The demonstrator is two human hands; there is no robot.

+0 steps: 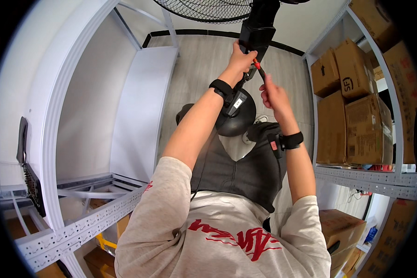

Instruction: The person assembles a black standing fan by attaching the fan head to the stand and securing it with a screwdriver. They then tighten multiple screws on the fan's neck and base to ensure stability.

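Note:
A black standing fan [257, 34] is upright in front of me, its wire grille [208, 10] cut off by the top edge and its round base [236, 123] on the floor between my feet. My left hand [239, 61] is closed around the column just below the fan's black housing, its thumb side close to a red tool end. In my right hand [276, 96] is the handle of a red-and-black screwdriver [258, 66], slanting up and left toward the column. The screwdriver's tip is hidden by my left hand.
Metal shelving with stacked cardboard boxes [331, 125] stands on the right. On the left rises a white shelf frame [139, 111], with a black brush-like tool [28, 171] hanging from it. More boxes [340, 227] sit low at the right.

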